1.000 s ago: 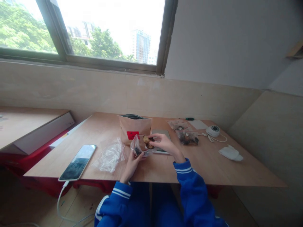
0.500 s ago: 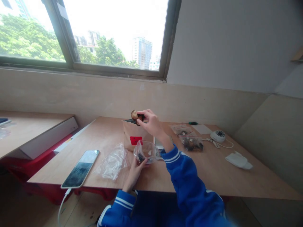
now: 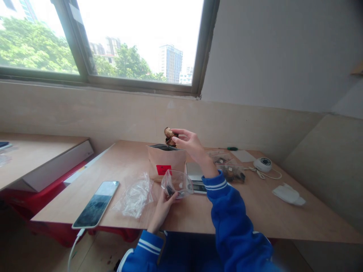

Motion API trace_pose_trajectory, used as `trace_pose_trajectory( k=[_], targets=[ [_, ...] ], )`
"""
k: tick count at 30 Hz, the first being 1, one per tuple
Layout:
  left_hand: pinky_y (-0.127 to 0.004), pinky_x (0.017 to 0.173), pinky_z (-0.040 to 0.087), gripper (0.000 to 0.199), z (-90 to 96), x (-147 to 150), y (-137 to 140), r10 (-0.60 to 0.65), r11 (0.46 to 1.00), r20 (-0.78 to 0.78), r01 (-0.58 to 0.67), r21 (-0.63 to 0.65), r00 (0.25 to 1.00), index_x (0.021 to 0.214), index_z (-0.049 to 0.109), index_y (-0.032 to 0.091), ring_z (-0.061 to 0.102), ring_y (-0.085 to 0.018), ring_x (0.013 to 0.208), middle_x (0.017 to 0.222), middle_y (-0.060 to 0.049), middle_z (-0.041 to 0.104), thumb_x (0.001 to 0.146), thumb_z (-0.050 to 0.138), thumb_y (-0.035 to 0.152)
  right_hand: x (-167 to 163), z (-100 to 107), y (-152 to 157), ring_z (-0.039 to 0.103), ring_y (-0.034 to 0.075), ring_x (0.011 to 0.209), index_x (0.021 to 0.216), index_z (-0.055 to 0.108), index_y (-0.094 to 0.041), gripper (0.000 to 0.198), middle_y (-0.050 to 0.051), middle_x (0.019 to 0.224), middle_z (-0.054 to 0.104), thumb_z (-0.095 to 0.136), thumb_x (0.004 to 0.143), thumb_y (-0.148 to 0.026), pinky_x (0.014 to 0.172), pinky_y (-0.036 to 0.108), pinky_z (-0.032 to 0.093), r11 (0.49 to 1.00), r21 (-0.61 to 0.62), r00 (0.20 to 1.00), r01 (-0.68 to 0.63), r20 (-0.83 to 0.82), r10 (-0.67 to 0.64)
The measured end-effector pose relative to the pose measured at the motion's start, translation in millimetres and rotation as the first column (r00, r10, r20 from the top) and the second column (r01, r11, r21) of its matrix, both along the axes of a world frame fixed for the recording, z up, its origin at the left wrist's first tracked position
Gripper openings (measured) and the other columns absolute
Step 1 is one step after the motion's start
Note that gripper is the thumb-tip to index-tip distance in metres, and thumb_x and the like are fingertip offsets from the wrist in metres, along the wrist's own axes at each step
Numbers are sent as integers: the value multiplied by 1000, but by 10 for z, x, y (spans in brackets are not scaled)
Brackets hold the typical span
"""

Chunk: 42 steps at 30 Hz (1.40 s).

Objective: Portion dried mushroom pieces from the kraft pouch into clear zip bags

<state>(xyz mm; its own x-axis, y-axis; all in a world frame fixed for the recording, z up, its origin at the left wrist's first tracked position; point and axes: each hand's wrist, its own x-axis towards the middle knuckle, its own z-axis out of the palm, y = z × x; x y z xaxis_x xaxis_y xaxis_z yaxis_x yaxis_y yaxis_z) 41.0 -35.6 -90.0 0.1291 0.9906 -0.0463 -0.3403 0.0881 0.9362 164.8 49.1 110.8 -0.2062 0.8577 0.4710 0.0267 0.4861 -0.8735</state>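
Between the fingertips of my right hand (image 3: 190, 144) are brown dried pieces that look like dried mushrooms (image 3: 170, 136). They are above the open mouth of an upright kraft paper pouch (image 3: 167, 156) with a red label. My left hand (image 3: 163, 207) is closed on a clear zip bag (image 3: 181, 183), holding it open in front of the pouch. Something dark lies in the bottom of that bag. Behind my right wrist a flat scale (image 3: 195, 172) with a small display is partly hidden. Left of the zip bag lies a pile of clear plastic bags (image 3: 136, 196).
A phone (image 3: 96, 204) on a white cable lies at the table's left. Filled zip bags (image 3: 234, 173), a white dome camera (image 3: 262, 164) with its cable, white paper (image 3: 243, 155), a green-handled tool (image 3: 232, 149) and a crumpled white tissue (image 3: 288, 194) are on the right.
My right hand has moved right and slightly up, lifting the brown pieces clear of the pouch's mouth. The scale shows more. My left hand stays on the zip bag.
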Motion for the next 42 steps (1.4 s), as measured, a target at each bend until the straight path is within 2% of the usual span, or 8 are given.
trace_pose_trajectory(
  k=[6,11,14,20,26,33,38,42],
  targets=[
    [-43,87,54,69,-25,-1,10,-11,1000,-10,11,23,1000,135,43,21,62,-29,105,116,-9,62,74,70,40,12,-5,107,68,19,88,106,69,-15,39,9,100,73,74,72,-33,81,33,54,995,-73,998,-62,-5,62],
    [-45,87,53,65,-39,8,20,-4,1000,15,4,16,1000,132,47,19,61,-30,106,117,-11,61,74,71,39,-57,-103,215,67,17,85,103,70,-14,29,9,100,72,70,77,-28,75,28,55,996,-63,979,-61,189,72],
    [-45,87,53,67,-54,3,26,-9,1000,24,8,12,1000,133,45,20,61,-30,105,117,-11,62,74,71,39,-82,-128,193,66,15,87,104,70,-15,24,8,105,70,62,83,-22,77,28,54,995,82,931,-62,363,29],
    [-47,90,52,69,-117,-20,44,-28,999,41,27,28,999,136,43,21,61,-31,108,119,-11,62,75,70,39,-110,-170,106,63,18,102,102,72,-19,27,7,106,71,50,89,-9,95,36,47,924,369,788,-103,597,-151],
    [-46,89,53,71,-103,-3,41,-7,1000,44,7,13,999,136,43,22,61,-31,109,123,-10,60,73,72,38,-85,-267,97,63,18,99,111,66,-21,28,6,107,70,42,98,-20,91,34,47,920,379,731,-103,656,-188],
    [-46,91,51,66,-85,-2,34,-12,1000,33,12,10,999,133,45,22,59,-32,112,124,-11,60,74,71,37,-73,-307,83,52,19,100,96,70,-19,24,7,97,58,45,97,-20,94,35,41,819,566,637,-89,665,-390],
    [-47,93,50,64,-109,-12,40,-24,1000,49,24,9,999,132,46,23,56,-33,116,127,-11,59,74,71,37,-132,-305,171,55,17,87,109,63,-19,22,2,80,62,47,97,-27,88,31,40,827,560,681,51,585,-439],
    [-46,92,51,67,-90,-6,30,-17,1000,61,16,15,998,135,44,25,58,-32,115,129,-10,58,74,71,36,-195,-394,237,53,19,80,79,67,-19,31,4,75,61,47,96,-36,84,33,40,803,588,627,101,589,-510]
  ],
)
